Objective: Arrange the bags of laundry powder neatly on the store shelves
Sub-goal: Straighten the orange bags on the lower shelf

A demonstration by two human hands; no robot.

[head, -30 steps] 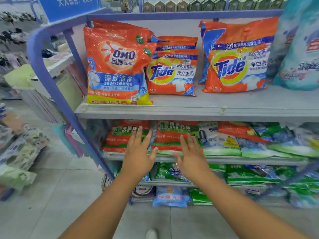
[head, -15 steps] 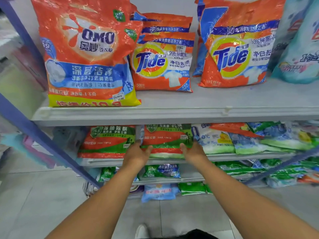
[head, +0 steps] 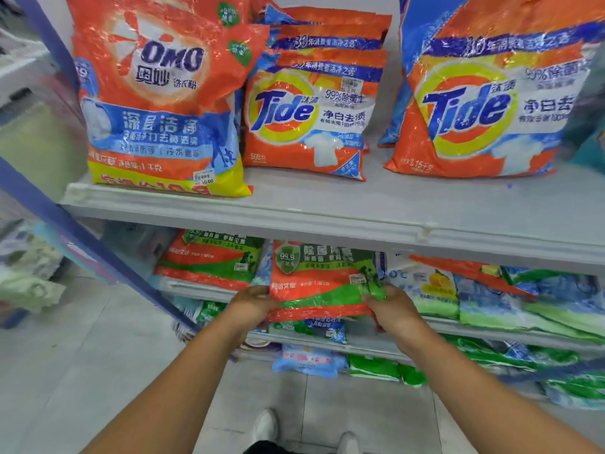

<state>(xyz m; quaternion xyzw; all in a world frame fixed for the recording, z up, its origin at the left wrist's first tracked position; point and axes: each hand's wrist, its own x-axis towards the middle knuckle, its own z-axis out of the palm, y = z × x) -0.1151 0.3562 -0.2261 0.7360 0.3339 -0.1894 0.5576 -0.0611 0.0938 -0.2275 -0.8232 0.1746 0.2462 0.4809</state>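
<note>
Shelving [head: 294, 211] grey, blue-framed (tiled floor [head: 82, 371]); bags on every tier.

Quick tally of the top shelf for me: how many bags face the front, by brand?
OMO bag: 1
small Tide bag: 1 in front, more stacked behind it, count unclear
large Tide bag: 1
Total facing the front: 3

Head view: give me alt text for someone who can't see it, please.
Both hands, left and right, grip the lower corners of an orange-green bag at the second shelf. Beside it lies a matching bag; above stand an OMO bag and Tide bags.
</note>
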